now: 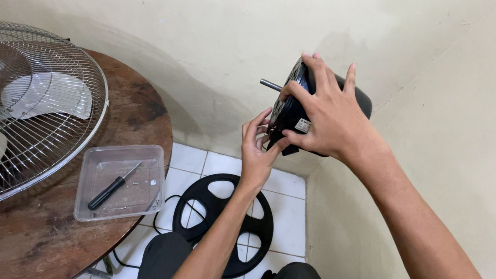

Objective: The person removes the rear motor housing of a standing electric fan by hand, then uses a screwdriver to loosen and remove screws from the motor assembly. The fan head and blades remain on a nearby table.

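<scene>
The right hand point(326, 121) grips the black round metal fan motor point(292, 110) aloft by the wall while the left hand point(256, 150) pinches its underside, apparently undoing a fastener needing the black-handled screwdriver point(113, 187).

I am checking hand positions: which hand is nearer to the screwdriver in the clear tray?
Left. The left hand is nearer to the screwdriver, though apart from it, up at the black fan motor. The right hand grips the motor farther away.

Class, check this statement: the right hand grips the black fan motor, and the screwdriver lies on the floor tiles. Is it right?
Not quite. The right hand does grip the fan motor, but the screwdriver lies in the clear plastic tray on the wooden table, as the head view shows.
</scene>
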